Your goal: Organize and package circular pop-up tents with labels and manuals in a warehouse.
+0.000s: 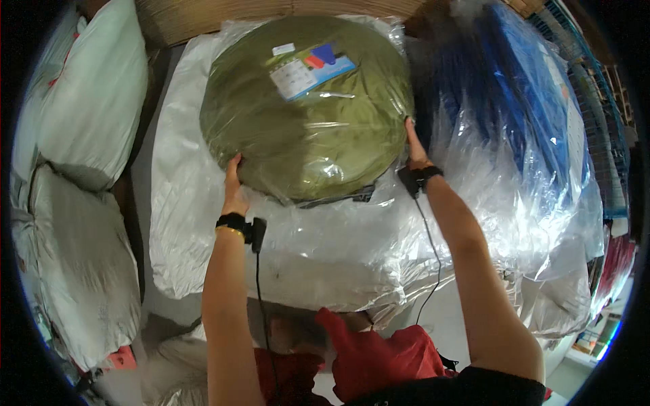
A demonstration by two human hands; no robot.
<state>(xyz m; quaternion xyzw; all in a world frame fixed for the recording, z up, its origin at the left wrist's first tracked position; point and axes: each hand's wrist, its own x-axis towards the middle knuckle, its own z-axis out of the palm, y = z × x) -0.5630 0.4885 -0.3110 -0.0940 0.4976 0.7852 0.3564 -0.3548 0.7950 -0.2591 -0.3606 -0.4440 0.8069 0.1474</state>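
Observation:
A large round olive-green fabric bag point(345, 132), wrapped in clear plastic, lies flat before me. A printed card point(298, 78) with blue and red shapes and a small white sticker point(284, 49) show on its upper side. My left hand point(234, 191) grips its near-left rim, with the thumb at the edge and the other fingers mostly hidden. At the right rim, my right hand point(416, 145) clasps the edge in the same way, fingers largely out of sight beneath. Both wrists wear black straps with small devices and thin cables.
Beneath the round bag is a big bundle wrapped in whitish plastic point(325, 250). Blue goods in clear plastic point(521, 95) stand to the right. White stuffed sacks point(95, 101) pile up at left. Cardboard point(223, 17) lines the back. Red cloth point(386, 358) lies near my body.

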